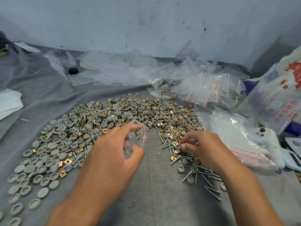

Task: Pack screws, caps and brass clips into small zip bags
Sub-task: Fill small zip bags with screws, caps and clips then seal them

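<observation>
The left hand pinches a small clear red-striped zip bag; the right hand fingers pinch among silver screws on the grey cloth.

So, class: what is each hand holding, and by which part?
The left hand pinches a small zip bag near its red-striped mouth. The right hand is picking among screws; its hold cannot be told.

My bare left hand and bare right hand are showing no gloves, rings or watch; both forearms, entering from six o'clock, are wearing no sleeves.
</observation>
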Demonstrator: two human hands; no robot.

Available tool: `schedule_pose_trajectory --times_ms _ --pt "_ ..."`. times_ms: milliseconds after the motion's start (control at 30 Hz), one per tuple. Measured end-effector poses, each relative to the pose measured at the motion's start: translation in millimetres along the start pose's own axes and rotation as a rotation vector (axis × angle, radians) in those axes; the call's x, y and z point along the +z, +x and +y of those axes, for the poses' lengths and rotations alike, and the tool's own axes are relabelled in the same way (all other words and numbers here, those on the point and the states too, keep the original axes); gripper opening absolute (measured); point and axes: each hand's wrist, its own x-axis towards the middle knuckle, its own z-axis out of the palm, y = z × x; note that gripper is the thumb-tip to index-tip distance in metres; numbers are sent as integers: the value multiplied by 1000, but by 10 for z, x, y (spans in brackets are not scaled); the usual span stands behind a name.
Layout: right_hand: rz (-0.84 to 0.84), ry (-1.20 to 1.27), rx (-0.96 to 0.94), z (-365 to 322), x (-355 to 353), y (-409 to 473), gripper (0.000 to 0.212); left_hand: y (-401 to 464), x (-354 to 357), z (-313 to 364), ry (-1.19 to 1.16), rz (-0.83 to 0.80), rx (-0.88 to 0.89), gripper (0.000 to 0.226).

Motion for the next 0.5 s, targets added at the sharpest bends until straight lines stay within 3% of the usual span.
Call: schedule_pose_trajectory --times_ms 133,200,300,400,500 --pt "-86 -118 -7 -20 24 -36 7 1 1 3 7 -4 6 42" --pt "-56 -142 -26 -46 28 -34 4 0 11 1 15 -6 7 42" --pt "-5 -128 -40 -50 7 -28 15 5 19 -5 17 -7 0 42" --pt "20 -12 -74 -64 -17 -51 14 6 26 -19 17 -3 1 41" --pt "46 258 -151 -138 -25 -88 14 0 39 -18 4 -17 4 40"
